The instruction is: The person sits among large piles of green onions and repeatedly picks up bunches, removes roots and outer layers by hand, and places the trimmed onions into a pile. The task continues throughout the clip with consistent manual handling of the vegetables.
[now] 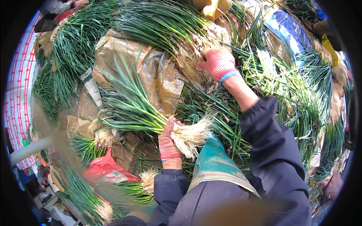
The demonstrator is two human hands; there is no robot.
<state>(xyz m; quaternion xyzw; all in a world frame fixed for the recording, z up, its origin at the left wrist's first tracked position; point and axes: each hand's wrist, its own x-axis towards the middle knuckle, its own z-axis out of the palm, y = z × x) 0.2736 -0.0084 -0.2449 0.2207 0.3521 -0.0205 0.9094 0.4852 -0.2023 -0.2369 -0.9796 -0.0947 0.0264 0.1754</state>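
My left hand, in a soiled pink knit glove, is closed around the lower stems of a bunch of green garlic plants. Their pale roots fan out to the right, above my knee, and the leaves point up and left. My right hand, in a pink glove with a blue cuff, is at the root end of a large pile of garlic plants. Its fingertips are partly hidden among the stems and roots, so whether it grips any plant cannot be told.
Brown plastic sheeting lies ahead. Loose leaves and stems are heaped at right. Tied-looking bunches and a red plastic bag lie at left. Another person's gloved hand is at the top left. A pale pole crosses the left edge.
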